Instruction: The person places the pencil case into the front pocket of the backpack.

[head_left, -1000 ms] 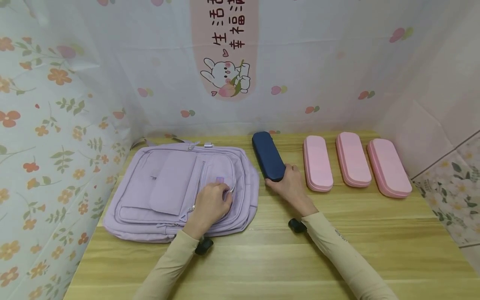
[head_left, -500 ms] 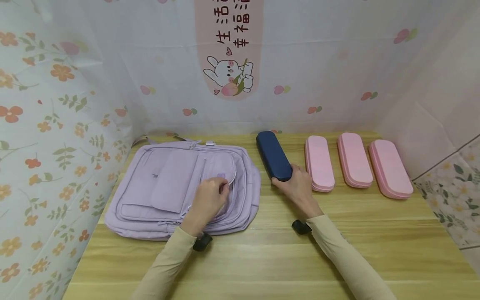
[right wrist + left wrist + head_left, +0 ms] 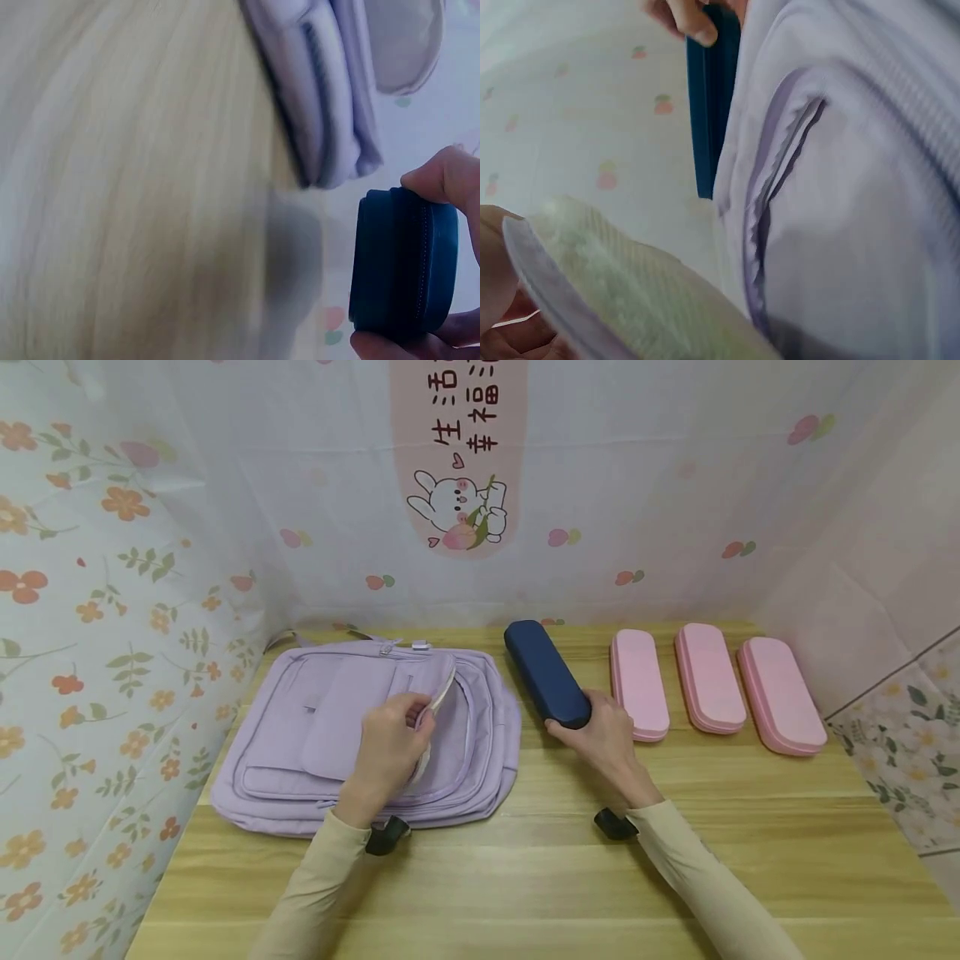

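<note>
A lilac backpack lies flat on the left of the wooden table. My left hand pinches the edge of its front pocket flap and holds it folded back. Pale lining shows under the flap in the left wrist view, beside the pocket's interior. To the right of the backpack, my right hand grips the near end of a navy zippered pencil case, thumb on one side and fingers on the other. In the right wrist view, the pencil case's zipped end faces the camera.
Three pink cases, a left one, a middle one and a right one, lie side by side on the right of the table. Patterned cloth hangs along the back, with floral cloth at the left.
My left hand has pulled the pocket flap up and leftward, exposing the pocket's inside. My right hand has moved slightly right with the navy pencil case, whose near end now sits a little further right.
</note>
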Demonstrator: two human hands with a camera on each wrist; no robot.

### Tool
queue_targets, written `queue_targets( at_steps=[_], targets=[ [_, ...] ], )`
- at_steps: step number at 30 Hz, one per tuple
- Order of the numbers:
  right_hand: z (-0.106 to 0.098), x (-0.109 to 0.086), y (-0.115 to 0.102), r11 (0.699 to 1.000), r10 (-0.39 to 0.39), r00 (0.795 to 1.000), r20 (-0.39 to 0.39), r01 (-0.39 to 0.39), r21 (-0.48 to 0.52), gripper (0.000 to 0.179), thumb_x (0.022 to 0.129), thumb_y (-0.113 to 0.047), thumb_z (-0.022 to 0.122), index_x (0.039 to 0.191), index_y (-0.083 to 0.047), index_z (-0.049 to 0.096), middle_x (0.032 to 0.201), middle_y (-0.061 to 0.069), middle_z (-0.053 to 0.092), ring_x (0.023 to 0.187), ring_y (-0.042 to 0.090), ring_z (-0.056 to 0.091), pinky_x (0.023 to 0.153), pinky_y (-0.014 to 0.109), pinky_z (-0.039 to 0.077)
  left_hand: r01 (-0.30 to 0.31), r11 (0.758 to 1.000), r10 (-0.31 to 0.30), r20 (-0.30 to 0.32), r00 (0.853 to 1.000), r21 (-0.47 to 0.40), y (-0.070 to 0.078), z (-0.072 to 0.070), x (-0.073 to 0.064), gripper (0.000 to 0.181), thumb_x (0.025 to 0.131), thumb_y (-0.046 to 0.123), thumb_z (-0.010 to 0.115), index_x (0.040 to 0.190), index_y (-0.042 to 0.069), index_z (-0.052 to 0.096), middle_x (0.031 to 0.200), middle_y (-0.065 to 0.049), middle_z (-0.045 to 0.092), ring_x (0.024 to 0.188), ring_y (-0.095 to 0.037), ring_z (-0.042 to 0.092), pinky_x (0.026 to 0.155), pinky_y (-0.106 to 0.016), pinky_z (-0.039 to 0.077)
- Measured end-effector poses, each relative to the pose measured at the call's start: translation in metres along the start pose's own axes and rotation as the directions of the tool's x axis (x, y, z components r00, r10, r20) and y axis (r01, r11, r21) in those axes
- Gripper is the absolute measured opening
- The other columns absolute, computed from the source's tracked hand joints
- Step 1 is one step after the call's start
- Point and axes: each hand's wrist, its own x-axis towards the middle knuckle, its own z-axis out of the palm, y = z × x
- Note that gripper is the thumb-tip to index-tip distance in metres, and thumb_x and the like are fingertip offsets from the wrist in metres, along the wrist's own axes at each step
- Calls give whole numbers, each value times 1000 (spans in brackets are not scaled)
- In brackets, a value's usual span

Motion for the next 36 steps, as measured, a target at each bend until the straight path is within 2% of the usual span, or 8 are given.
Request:
queue_targets(
  at_steps=[3,9,13,17,21,26,31,36],
  targets=[
    [-4,-3,-6,1000,-24,1000,8,24,13,75,71,-40,86,124,8,63,111,26,70,93,39,68,77,51,55,31,999,-32,-22,999,-29,-3,-10,4,12,80,-6,71,92,-6,73,78,-15,74,64,-24,71,60,-39,62],
    [-12,-8,-18,997,-77,997,20,77,30,78,70,-39,88,126,9,63,116,27,69,98,40,68,81,52,57,36,999,-38,-70,997,-18,-8,-28,10,11,82,-4,71,93,-6,73,79,-17,74,64,-28,71,61,-42,62],
    [-14,-10,-22,991,-128,992,10,128,33,79,68,-40,89,125,8,64,117,26,70,101,40,68,81,51,58,39,999,-41,-104,994,-17,-12,-35,11,13,82,-4,71,94,-6,73,80,-17,74,64,-28,71,60,-42,62],
    [-16,-13,-28,984,-173,984,35,171,43,81,67,-42,89,127,6,64,118,25,69,102,38,68,81,49,59,44,999,-45,-130,990,-12,-14,-39,11,13,82,-4,71,95,-6,74,79,-17,75,64,-28,71,60,-41,61],
    [-16,-15,-34,975,-210,974,88,202,90,80,69,-41,89,128,5,63,119,23,69,104,34,67,83,46,59,70,997,-71,-153,986,-12,-15,-43,11,12,82,-3,72,94,-5,75,80,-16,76,63,-26,72,59,-28,60],
    [-15,-17,-40,957,-251,959,134,225,184,75,68,-34,91,126,4,62,118,20,70,100,30,70,81,41,64,66,998,-69,-175,982,-25,-16,-48,13,12,83,-1,72,94,-4,75,82,-15,76,63,-25,72,62,-9,53],
    [-10,-20,-43,944,-289,943,162,253,212,73,66,-31,91,124,3,63,115,19,72,98,29,73,80,40,65,52,998,-56,-202,978,-24,-17,-51,15,12,84,0,72,95,-4,75,81,-15,76,63,-26,72,65,-1,47],
    [-4,-21,-45,933,-331,918,216,286,217,72,66,-32,90,125,1,64,116,15,73,99,26,73,82,37,65,43,999,-48,-233,971,-28,-21,-54,13,13,83,-3,71,95,-5,76,80,-16,75,62,-27,71,66,1,46]
  ],
)
